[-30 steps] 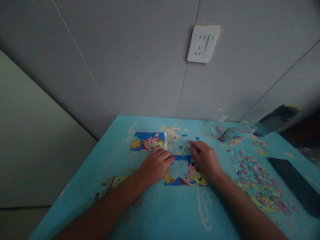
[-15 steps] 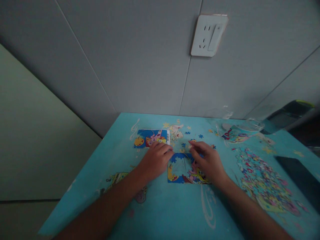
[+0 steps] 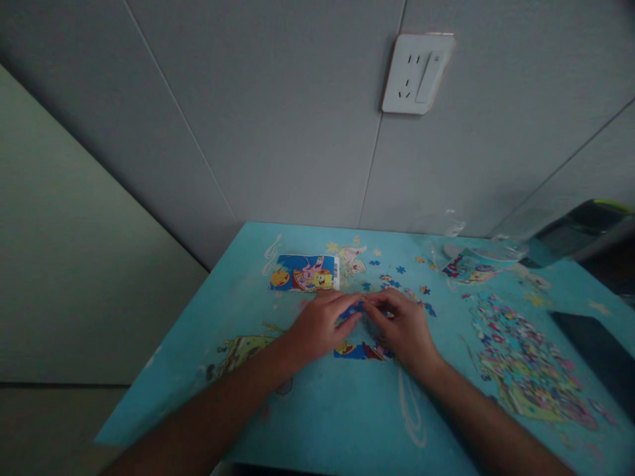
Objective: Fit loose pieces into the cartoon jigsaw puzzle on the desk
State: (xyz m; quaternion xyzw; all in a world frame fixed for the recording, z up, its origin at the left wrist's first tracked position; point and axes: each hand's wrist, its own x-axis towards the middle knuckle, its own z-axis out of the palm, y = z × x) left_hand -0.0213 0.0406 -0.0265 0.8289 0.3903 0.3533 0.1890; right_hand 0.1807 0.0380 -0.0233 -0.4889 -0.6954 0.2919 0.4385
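A partly built cartoon jigsaw (image 3: 358, 350) lies on the turquoise table (image 3: 322, 410). Both hands rest on it with fingertips meeting over its top edge. My left hand (image 3: 320, 325) lies with fingers stretched toward the right, pressing on the puzzle. My right hand (image 3: 403, 327) lies with fingers curved toward the left, touching the same spot. Whether a piece sits under the fingertips is hidden. Loose blue pieces (image 3: 391, 283) are scattered just beyond the hands.
A printed picture card (image 3: 305, 273) lies behind the left hand. A heap of loose pieces (image 3: 520, 363) covers the right side. A printed cup (image 3: 469, 263) stands at the back right, a dark phone (image 3: 595, 344) at the far right. A wall socket (image 3: 417, 73) hangs above.
Both hands have drawn together over the puzzle's upper edge; their fingertips now meet and cover most of it. The camera has shifted slightly.
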